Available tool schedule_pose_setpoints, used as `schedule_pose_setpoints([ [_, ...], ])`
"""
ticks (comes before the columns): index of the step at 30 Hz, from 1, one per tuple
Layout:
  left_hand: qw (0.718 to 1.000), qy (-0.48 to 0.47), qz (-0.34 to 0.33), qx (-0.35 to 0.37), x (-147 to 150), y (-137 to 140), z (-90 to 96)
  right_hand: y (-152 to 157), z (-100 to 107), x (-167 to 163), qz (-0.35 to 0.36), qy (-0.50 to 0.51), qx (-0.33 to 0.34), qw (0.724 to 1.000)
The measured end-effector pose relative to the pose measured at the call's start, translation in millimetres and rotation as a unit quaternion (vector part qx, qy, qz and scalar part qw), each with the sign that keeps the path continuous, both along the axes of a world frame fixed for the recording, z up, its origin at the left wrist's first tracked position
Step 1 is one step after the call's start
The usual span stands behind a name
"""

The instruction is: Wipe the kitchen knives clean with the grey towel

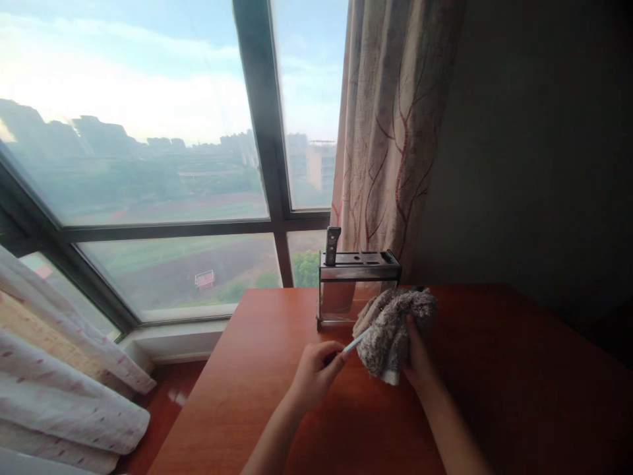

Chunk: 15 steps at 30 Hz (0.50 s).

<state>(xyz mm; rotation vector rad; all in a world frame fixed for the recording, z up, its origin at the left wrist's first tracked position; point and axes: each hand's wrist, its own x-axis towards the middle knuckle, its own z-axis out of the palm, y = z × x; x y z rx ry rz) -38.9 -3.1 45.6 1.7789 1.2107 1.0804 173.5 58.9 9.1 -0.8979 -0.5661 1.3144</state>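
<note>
My left hand (320, 368) is closed in a pinch on a thin pale-blue handle (357, 340) that slants up to the right. The handle's far end is hidden inside a bunched, fluffy grey cloth (395, 336), so I cannot tell what tool it belongs to. Closed around the cloth from the right side is my right hand (416, 356), its thumb showing and its other fingers mostly covered. Just behind the cloth stands a metal-framed knife rack (361, 272) with slots in its top. One dark-handled knife (333, 245) is upright at its left end.
The reddish-brown wooden table (257, 396) spreads beneath both hands. Beyond its far edge hangs a patterned curtain (386, 132) beside a large framed window (163, 165). Another curtain (64, 396) hangs low at the left, next to the floor. The right side is dark.
</note>
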Motion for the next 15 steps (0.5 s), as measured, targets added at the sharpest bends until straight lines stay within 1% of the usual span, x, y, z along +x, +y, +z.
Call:
schedule_pose_setpoints([
  [2,1.0,-0.002,0.009,0.007,0.9,-0.9,0.5,-3.0,2.7,2.6,0.065,0.101,-0.02,0.993],
  [3,1.0,-0.005,0.016,0.01,1.4,-1.4,0.9,-4.5,4.2,4.8,0.084,0.142,-0.028,0.986],
  [6,0.999,-0.023,0.042,0.023,2.3,-2.7,2.4,-7.7,5.3,13.2,0.104,0.198,-0.004,0.975],
  [9,0.996,-0.044,0.075,0.037,2.9,-3.6,3.6,-8.0,0.3,18.0,0.104,0.194,0.008,0.975],
  [11,0.994,-0.039,0.085,0.047,4.2,-4.4,3.5,-8.0,-4.1,14.6,0.111,0.175,0.007,0.978],
  [13,0.995,-0.011,0.078,0.06,6.5,-5.4,2.4,-9.1,-6.7,5.4,0.11,0.141,-0.001,0.984],
  [15,0.995,0.027,0.058,0.075,9.5,-6.8,1.3,-10.9,-6.2,-7.1,0.089,0.098,-0.002,0.991],
])
